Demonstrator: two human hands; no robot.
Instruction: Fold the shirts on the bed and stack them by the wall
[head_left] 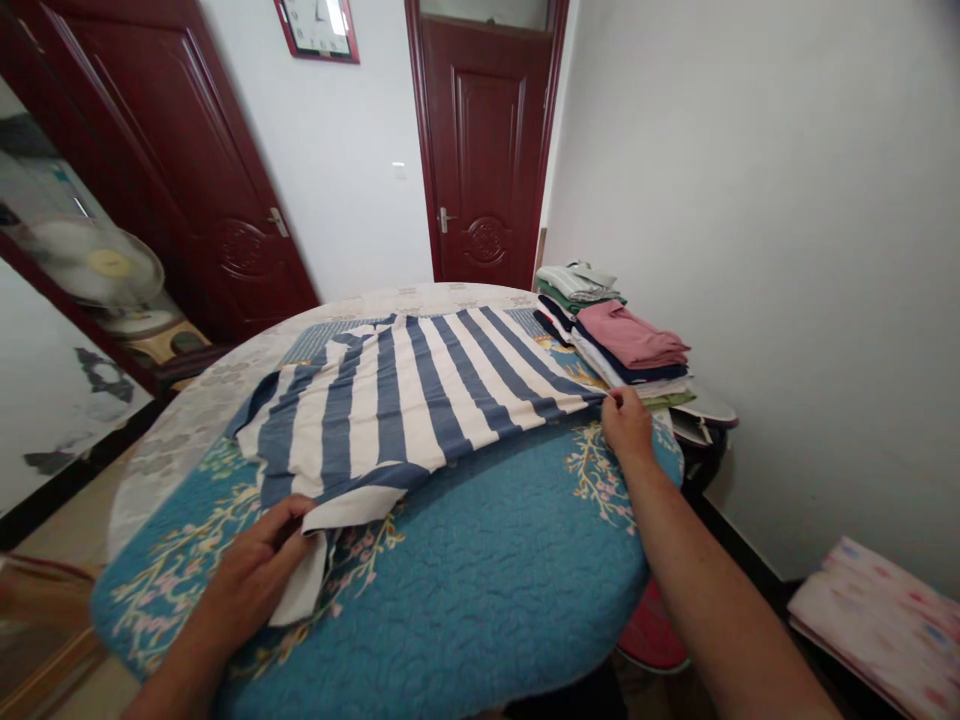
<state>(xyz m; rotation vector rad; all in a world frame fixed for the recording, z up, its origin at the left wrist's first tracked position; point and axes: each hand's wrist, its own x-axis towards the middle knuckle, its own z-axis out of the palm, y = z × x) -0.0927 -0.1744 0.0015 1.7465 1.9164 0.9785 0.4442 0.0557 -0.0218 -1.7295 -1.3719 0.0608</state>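
Note:
A blue and white striped garment [405, 390] lies spread over a teal quilted cloth [480, 580] with flower embroidery. Its near left corner is pinched in my left hand [262, 565], where a pale edge folds over and a flap hangs below the fingers. On the right, my right hand [627, 422] grips the other near corner, pulling that edge fairly straight between the hands. Small wrinkles run across the striped fabric.
Folded clothes [634, 335] are stacked at the table's right back, close to my right hand. A patterned tablecloth [161, 450] shows around the teal cloth. A stool with pink floral fabric [877, 625] stands low at the right, and a fan [97, 262] at the left.

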